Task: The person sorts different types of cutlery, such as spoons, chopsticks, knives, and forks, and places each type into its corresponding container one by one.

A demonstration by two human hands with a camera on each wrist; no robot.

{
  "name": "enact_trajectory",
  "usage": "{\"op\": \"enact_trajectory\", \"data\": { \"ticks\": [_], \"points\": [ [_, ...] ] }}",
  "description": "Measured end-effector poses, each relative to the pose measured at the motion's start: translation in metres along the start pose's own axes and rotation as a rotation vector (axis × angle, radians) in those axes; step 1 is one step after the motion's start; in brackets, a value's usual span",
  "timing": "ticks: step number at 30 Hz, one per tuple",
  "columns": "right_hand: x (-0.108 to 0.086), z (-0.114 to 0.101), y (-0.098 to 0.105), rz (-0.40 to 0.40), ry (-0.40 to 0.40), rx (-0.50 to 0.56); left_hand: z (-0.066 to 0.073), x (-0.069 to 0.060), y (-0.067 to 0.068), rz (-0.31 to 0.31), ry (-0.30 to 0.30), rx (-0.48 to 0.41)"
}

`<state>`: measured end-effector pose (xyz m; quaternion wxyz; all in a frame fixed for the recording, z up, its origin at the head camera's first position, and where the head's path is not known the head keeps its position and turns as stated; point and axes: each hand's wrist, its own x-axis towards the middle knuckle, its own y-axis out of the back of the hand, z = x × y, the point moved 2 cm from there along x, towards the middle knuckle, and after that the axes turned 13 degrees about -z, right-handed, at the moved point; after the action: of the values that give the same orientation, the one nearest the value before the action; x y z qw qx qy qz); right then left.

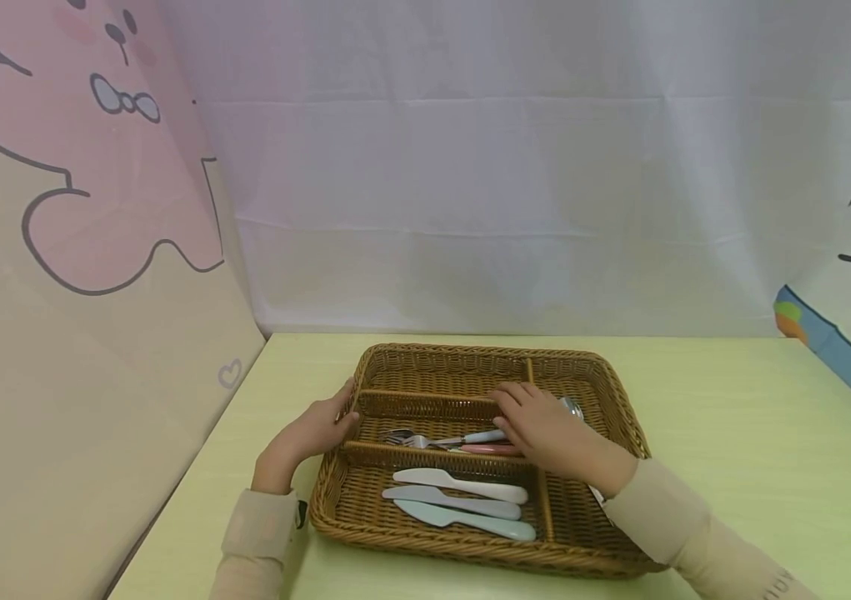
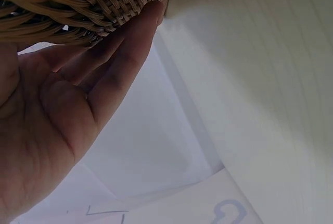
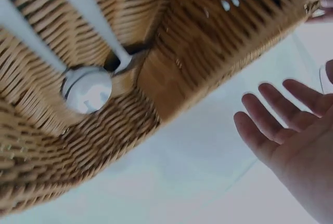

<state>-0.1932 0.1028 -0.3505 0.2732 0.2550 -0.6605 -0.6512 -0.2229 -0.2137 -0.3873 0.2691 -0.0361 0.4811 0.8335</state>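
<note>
A brown wicker basket (image 1: 485, 560) with dividers stands on the table. My left hand (image 1: 320, 429) holds its left rim; in the left wrist view, the fingers (image 2: 122, 62) lie along the outer wall. Above the middle compartment hovers my right hand (image 1: 553, 429), fingers loosely bent and apart in the right wrist view. Below it lie several forks (image 1: 417, 442), with a light blue handle (image 1: 485, 436) and a pink handle (image 1: 488, 449) visible. The right compartment holds spoons (image 3: 88, 91), partly hidden by my right arm in the head view.
In the front compartment lie a white knife (image 1: 463, 485), a grey knife (image 1: 451, 503) and a mint knife (image 1: 463, 522). The pale green table (image 1: 733, 433) extends on both sides. White cloth (image 1: 485, 192) hangs behind, with printed cartoon sheets left and right.
</note>
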Motion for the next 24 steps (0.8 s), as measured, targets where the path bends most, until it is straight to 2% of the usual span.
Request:
{"op": "enact_trajectory", "data": {
  "ticks": [3, 7, 12, 16, 18, 24],
  "points": [
    [-0.010, 0.009, 0.007, 0.003, -0.069, 0.043, -0.001, -0.002, 0.003, 0.048, -0.027, 0.019],
    [-0.024, 0.028, 0.013, 0.056, -0.148, 0.047, -0.002, -0.005, 0.008, 0.136, -0.046, 0.060],
    [-0.050, 0.059, 0.014, 0.154, -0.267, 0.027, 0.000, -0.008, 0.014, 0.281, -0.037, 0.196],
    [-0.074, 0.082, 0.007, 0.145, -0.377, 0.047, 0.002, -0.012, 0.018, 0.372, -0.006, 0.308],
    [-0.084, 0.093, 0.001, 0.108, -0.426, 0.071, 0.002, -0.015, 0.019, 0.377, 0.033, 0.311],
    [-0.107, 0.116, -0.019, -0.012, -0.557, 0.114, -0.004, -0.024, 0.021, 0.326, 0.167, 0.235]
  ]
}}
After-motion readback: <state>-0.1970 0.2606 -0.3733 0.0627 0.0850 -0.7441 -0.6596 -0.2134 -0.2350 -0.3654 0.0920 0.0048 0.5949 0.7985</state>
